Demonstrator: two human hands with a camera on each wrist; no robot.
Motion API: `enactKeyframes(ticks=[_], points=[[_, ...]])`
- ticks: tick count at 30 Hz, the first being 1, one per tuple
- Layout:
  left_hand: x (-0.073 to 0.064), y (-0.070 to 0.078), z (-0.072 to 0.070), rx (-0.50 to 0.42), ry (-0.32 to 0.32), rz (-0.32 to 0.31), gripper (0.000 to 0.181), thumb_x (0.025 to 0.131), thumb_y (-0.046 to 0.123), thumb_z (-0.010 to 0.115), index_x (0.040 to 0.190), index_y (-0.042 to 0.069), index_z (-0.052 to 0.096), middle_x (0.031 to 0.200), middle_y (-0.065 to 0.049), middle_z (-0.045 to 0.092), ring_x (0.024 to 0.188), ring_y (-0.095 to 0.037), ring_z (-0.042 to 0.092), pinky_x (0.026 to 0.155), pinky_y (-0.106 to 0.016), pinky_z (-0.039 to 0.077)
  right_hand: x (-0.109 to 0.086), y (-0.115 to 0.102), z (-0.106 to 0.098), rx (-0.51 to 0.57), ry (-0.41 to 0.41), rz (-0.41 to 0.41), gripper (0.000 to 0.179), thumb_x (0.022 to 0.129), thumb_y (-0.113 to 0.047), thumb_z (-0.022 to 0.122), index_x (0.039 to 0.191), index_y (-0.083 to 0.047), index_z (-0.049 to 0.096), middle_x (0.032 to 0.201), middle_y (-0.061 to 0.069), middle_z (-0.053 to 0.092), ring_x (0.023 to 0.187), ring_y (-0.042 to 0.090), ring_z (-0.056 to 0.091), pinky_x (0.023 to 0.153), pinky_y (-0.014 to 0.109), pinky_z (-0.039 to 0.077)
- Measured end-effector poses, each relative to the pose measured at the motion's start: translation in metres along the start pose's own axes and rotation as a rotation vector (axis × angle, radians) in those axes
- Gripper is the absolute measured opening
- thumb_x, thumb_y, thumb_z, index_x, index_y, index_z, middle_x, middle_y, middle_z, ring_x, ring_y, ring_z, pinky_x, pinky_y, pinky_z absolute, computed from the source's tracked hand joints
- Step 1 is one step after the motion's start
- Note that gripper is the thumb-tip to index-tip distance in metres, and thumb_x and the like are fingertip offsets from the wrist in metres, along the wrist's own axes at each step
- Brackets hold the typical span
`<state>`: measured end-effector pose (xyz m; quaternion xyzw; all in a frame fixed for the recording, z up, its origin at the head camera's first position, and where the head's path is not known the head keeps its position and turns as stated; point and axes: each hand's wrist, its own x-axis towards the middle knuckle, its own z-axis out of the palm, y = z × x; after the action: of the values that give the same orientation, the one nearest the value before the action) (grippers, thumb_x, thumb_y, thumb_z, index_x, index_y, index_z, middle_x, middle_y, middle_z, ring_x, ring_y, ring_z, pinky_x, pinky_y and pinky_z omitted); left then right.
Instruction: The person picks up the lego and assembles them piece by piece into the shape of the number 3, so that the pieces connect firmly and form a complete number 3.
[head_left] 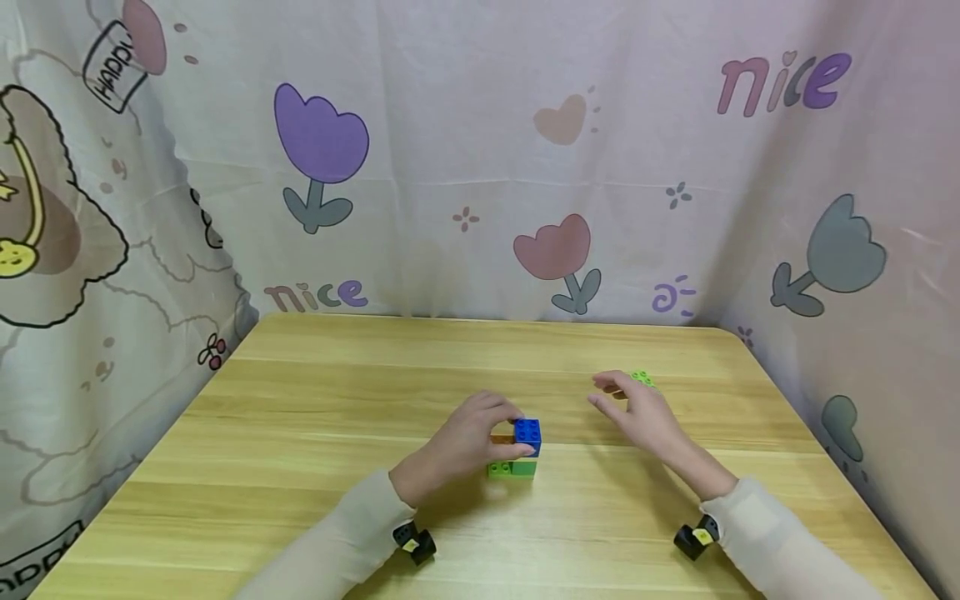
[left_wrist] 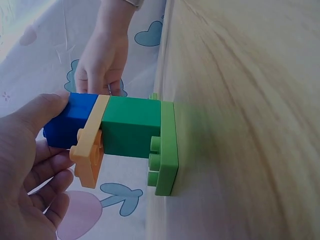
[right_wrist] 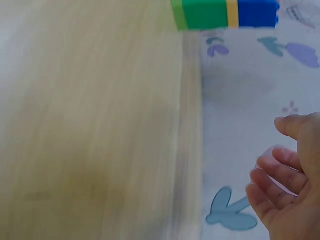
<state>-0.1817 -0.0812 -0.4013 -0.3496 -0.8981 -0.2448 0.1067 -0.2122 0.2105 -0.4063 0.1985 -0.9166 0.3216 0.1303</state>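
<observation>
A toy-brick stack stands on the table: a light green plate [left_wrist: 167,150] at the bottom, then a green brick [left_wrist: 131,127], an orange plate [left_wrist: 90,155] and a blue brick [head_left: 527,433] on top. Both plates stick out to one side of the bricks. My left hand [head_left: 472,433] pinches the blue brick between thumb and forefinger, its other fingers loosely bent. Right of the stack, my right hand [head_left: 645,421] is held above the table with relaxed fingers and nothing in its grasp. Beyond it, partly hidden by that hand, lies another light green piece [head_left: 642,377].
The wooden table [head_left: 337,400] is backed by a printed cloth [head_left: 450,108] that also hangs along both sides. Each wrist wears a small black camera, the left camera [head_left: 415,543] and the right camera [head_left: 696,537].
</observation>
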Motion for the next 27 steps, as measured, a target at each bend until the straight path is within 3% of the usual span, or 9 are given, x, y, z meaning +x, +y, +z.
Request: enactKeyframes(ticks=[8, 15, 27], points=[[0.0, -0.001, 0.0, -0.006, 0.007, 0.008, 0.044, 0.081, 0.047, 0.078, 0.106, 0.012, 0.071, 0.104, 0.004, 0.065, 0.102, -0.015, 0.055, 0.089, -0.036, 0.049, 0.005, 0.027, -0.005, -0.156, 0.015, 0.02, 0.044, 0.095, -0.029, 0.066, 0.127, 0.001, 0.059, 0.118, 0.019, 0.063, 0.107, 0.036, 0.059, 0.09, 0.053, 0.047], [0.0, 0.001, -0.001, -0.015, -0.021, -0.033, 0.046, 0.081, 0.048, 0.076, 0.11, 0.012, 0.071, 0.109, 0.003, 0.066, 0.106, -0.016, 0.055, 0.092, -0.037, 0.048, 0.008, 0.052, -0.01, -0.251, -0.01, 0.056, 0.051, 0.093, -0.03, 0.067, 0.129, 0.005, 0.056, 0.118, 0.025, 0.06, 0.108, 0.042, 0.056, 0.093, 0.057, 0.043], [0.0, 0.001, -0.003, -0.024, -0.052, -0.069, 0.048, 0.082, 0.05, 0.075, 0.113, 0.013, 0.071, 0.113, 0.003, 0.067, 0.109, -0.017, 0.053, 0.094, -0.039, 0.046, 0.012, 0.078, -0.02, -0.318, -0.096, 0.209, 0.062, 0.091, -0.034, 0.068, 0.133, 0.008, 0.05, 0.123, 0.033, 0.051, 0.11, 0.05, 0.049, 0.094, 0.062, 0.039]])
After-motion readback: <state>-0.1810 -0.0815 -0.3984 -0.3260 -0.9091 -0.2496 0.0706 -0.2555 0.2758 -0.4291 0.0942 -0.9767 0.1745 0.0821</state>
